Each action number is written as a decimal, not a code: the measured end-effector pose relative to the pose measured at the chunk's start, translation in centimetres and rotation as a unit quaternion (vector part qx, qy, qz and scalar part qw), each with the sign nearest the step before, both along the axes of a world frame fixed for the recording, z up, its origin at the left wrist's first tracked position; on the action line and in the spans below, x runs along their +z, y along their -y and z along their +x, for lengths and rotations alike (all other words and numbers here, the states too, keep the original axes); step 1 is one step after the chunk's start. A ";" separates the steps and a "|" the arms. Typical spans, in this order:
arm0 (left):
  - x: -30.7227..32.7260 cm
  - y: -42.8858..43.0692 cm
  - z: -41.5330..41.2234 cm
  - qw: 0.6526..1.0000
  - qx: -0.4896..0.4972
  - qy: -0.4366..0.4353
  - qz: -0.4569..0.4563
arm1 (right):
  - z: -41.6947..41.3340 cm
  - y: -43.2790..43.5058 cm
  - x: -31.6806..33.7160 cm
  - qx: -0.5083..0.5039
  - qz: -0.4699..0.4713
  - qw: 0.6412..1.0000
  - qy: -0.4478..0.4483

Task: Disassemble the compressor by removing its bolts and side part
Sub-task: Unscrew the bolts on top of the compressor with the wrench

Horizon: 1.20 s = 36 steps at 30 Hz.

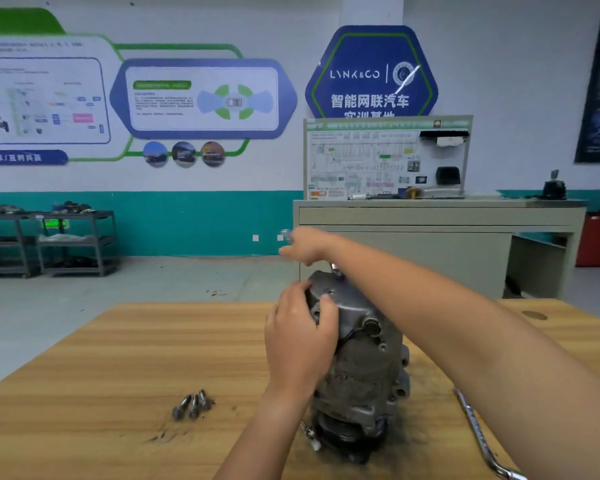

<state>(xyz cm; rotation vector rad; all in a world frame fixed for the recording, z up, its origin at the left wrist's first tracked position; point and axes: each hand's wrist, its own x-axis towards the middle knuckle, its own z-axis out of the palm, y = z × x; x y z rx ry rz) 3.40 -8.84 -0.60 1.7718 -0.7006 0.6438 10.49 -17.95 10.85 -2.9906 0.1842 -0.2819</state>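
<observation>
Wooden bench in a workshop carries the job. Left hand grips the upper edge of the compressor, thumb on the top face and fingers curled round the side part. Right hand is raised just beyond the top, its grip narrow, pinching a small shiny piece too blurred to name, probably a bolt. What looks like 1 more bolt head stands at the far rim of the top. The compressor stands upright near the bench middle, with 3 loose bolts lying to its left and a ratchet to its right. Risks, as I judge them: the tall body could tip if the left hand slackens while the side part is pulled, and the pinched piece could drop and roll off the far edge
</observation>
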 end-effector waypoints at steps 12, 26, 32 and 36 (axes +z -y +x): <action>0.6 0.9 -0.6 0.995 -0.069 -0.065 -0.020 | -17.5 -3.0 -6.4 0.205 0.297 0.804 0.473; -0.4 0.4 0.2 0.999 -0.011 -0.035 -0.018 | -3.0 7.4 0.8 -0.168 -0.001 0.986 -0.021; -0.3 0.2 0.1 0.999 -0.015 -0.031 -0.015 | 0.6 0.2 -1.3 -0.040 -0.137 0.986 -0.091; 0.0 0.2 0.3 0.999 -0.009 -0.034 -0.033 | -3.5 -3.5 -1.5 0.071 -0.049 0.996 0.013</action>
